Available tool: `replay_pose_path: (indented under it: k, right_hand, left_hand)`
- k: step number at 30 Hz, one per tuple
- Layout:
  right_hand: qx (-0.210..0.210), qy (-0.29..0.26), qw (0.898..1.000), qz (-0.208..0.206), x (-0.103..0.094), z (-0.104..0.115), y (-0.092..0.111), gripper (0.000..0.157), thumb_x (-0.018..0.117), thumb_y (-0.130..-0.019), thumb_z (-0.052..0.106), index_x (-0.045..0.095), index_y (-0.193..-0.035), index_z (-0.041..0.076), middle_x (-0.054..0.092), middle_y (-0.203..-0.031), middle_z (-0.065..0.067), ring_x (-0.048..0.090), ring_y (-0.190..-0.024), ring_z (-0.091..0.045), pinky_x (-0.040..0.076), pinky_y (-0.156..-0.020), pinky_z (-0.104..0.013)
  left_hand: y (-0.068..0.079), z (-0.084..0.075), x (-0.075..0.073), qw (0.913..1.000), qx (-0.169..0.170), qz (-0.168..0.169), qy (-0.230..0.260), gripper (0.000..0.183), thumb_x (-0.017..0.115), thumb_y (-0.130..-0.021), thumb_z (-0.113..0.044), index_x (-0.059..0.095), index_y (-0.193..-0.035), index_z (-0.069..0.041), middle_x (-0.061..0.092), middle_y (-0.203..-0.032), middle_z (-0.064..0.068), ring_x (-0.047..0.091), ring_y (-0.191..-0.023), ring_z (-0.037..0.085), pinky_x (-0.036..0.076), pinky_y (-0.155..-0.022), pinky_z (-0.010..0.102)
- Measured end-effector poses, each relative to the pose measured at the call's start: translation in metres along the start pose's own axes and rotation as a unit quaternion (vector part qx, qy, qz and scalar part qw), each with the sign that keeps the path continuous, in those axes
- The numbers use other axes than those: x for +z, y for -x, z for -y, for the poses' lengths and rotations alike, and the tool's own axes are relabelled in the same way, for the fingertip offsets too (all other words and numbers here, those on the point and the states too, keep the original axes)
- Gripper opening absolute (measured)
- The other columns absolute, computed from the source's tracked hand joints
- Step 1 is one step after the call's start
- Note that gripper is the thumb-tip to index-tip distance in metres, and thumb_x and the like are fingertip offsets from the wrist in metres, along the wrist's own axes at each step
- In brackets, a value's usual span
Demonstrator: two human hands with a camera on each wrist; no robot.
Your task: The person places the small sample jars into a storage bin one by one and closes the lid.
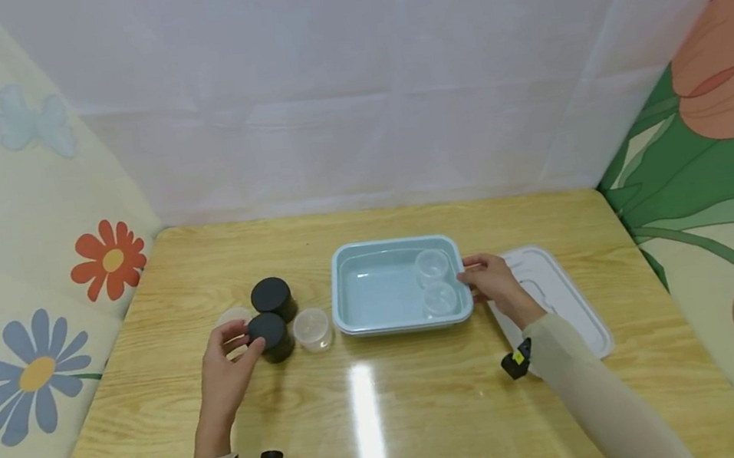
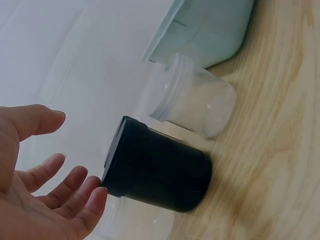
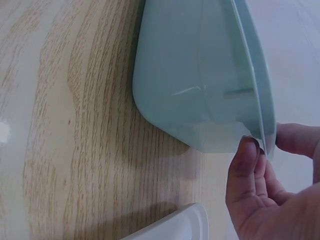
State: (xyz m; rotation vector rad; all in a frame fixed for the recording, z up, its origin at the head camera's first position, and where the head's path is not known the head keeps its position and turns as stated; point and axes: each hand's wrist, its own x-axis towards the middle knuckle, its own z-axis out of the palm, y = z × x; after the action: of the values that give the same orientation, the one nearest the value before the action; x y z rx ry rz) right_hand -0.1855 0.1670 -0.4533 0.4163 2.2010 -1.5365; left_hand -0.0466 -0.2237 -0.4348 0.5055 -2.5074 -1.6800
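A light blue plastic box [image 1: 376, 297] stands on the table with two clear lidded jars [image 1: 436, 282] inside, at its right end. My right hand [image 1: 494, 286] grips the box's right rim, thumb above and fingers underneath in the right wrist view. My left hand [image 1: 225, 367] is beside the nearer black jar [image 1: 271, 337], fingers loosely bent and spread. In the left wrist view the fingertips are right at the edge of the jar's lid [image 2: 120, 155], while the thumb stands apart from it. Both this jar and a clear jar [image 2: 195, 97] near it are upright.
Behind the nearer black jar stands another black jar [image 1: 273, 298]. A clear jar [image 1: 313, 330] is between the black jars and the box. Another clear round thing [image 1: 234, 316] is partly hidden by my left hand. A white lid [image 1: 558, 304] lies right of the box, under my right forearm.
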Motion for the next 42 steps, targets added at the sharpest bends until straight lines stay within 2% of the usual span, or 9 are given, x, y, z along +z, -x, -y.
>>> replay_pose_path:
  k: [10, 13, 18, 22, 28, 35, 42]
  right_hand:
    - [-0.003, -0.002, 1.000, 0.000, 0.001, 0.000, -0.002, 0.045, 0.059, -0.091, 0.013, 0.047, -0.134, 0.004, 0.058, -0.110, -0.011, 0.059, -0.079, -0.012, 0.054, -0.069, -0.030]
    - [-0.004, -0.004, 1.000, 0.002, 0.001, 0.000, -0.001, 0.046, 0.059, -0.091, 0.013, 0.047, -0.134, 0.004, 0.057, -0.111, -0.012, 0.059, -0.081, -0.013, 0.054, -0.069, -0.029]
    - [-0.002, -0.009, 1.000, 0.002, 0.002, 0.000, -0.001, 0.045, 0.060, -0.091, 0.013, 0.047, -0.133, 0.003, 0.057, -0.110, -0.012, 0.059, -0.081, -0.014, 0.053, -0.067, -0.028]
    - [-0.001, -0.009, 1.000, 0.000, 0.003, -0.001, -0.001, 0.045, 0.060, -0.091, 0.013, 0.047, -0.133, 0.003, 0.058, -0.109, -0.011, 0.059, -0.080, -0.012, 0.053, -0.067, -0.027]
    - [0.008, -0.010, 1.000, -0.006, 0.002, 0.000, -0.002, 0.045, 0.060, -0.091, 0.012, 0.047, -0.133, 0.005, 0.057, -0.111, -0.012, 0.058, -0.082, -0.013, 0.053, -0.069, -0.027]
    - [0.013, -0.008, 1.000, -0.003, 0.001, 0.001, -0.003, 0.045, 0.060, -0.091, 0.013, 0.047, -0.134, 0.005, 0.057, -0.114, -0.013, 0.058, -0.084, -0.014, 0.053, -0.069, -0.028]
    - [0.016, -0.005, 1.000, -0.006, 0.001, 0.001, -0.003, 0.044, 0.060, -0.091, 0.012, 0.048, -0.133, 0.006, 0.056, -0.114, -0.012, 0.058, -0.085, -0.014, 0.053, -0.070, -0.028]
  left_hand:
    - [-0.003, 0.007, 0.001, 0.9996, 0.002, -0.015, -0.023, 0.058, 0.068, -0.087, -0.011, 0.038, -0.136, 0.002, 0.041, -0.136, 0.021, 0.044, -0.118, 0.029, 0.035, -0.076, 0.003]
    - [-0.005, 0.009, 0.002, 0.9994, -0.006, -0.006, -0.033, 0.063, 0.069, -0.086, -0.013, 0.036, -0.139, 0.000, 0.039, -0.138, 0.022, 0.043, -0.120, 0.032, 0.037, -0.083, 0.013]
    - [-0.007, 0.014, 0.004, 0.9991, -0.019, 0.017, -0.034, 0.072, 0.069, -0.086, -0.013, 0.029, -0.144, -0.001, 0.031, -0.141, 0.025, 0.037, -0.124, 0.036, 0.037, -0.097, 0.040]
    - [-0.008, 0.018, 0.005, 0.9985, -0.021, 0.027, -0.041, 0.078, 0.071, -0.085, -0.012, 0.024, -0.146, 0.000, 0.027, -0.142, 0.027, 0.035, -0.125, 0.039, 0.035, -0.101, 0.049]
    - [-0.011, 0.023, 0.011, 0.9986, -0.001, 0.019, -0.050, 0.079, 0.072, -0.082, -0.009, 0.025, -0.144, 0.003, 0.025, -0.142, 0.028, 0.035, -0.122, 0.039, 0.036, -0.099, 0.048]
    - [-0.011, 0.025, 0.016, 0.9985, 0.004, 0.003, -0.055, 0.074, 0.072, -0.082, -0.008, 0.029, -0.140, 0.004, 0.027, -0.137, 0.026, 0.036, -0.114, 0.033, 0.037, -0.091, 0.039]
    - [-0.011, 0.027, 0.019, 0.9982, 0.008, -0.005, -0.060, 0.074, 0.072, -0.082, -0.007, 0.028, -0.140, 0.006, 0.027, -0.135, 0.027, 0.037, -0.113, 0.034, 0.038, -0.091, 0.042]
